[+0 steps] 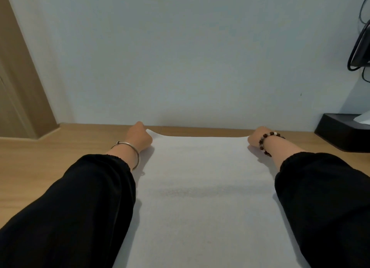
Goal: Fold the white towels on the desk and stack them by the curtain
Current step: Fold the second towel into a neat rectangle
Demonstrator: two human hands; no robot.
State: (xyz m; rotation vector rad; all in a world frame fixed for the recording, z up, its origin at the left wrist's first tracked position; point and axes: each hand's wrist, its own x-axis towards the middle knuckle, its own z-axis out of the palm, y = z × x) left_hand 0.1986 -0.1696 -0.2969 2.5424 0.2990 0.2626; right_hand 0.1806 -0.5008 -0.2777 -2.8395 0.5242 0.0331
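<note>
Curtain (pixel 16 77): beige, hangs at the far left edge and reaches down to the desk.
Desk (pixel 50 167): light wood, runs the full width against a pale wall (pixel 200 57).
Left sleeve (pixel 70 207): black, stretches from the near left toward the far edge, beside the towel's left side.
Bangle (pixel 130 149): thin and silver, on the left wrist.
Left hand (pixel 140 136): fingers curl closed around the towel's far left corner, which lifts slightly off the desk; the fingertips are hidden behind the hand.
Towel (pixel 200 187): 1 white towel, spread flat in the middle of the desk between the 2 arms, its far edge just short of the wall, its near end running out of view.
Right hand (pixel 255 136): curls closed on the towel's far right corner, fingertips hidden.
Bead bracelet (pixel 264 145): dark beads with a few pale ones, on the right wrist.
Right sleeve (pixel 320 197): black, lies along the towel's right side.
Tissue box (pixel 340 133): black, on the desk at the far right, a white tissue poking out of it.
Cables (pixel 360 47): black, looped on the wall at the upper right.
</note>
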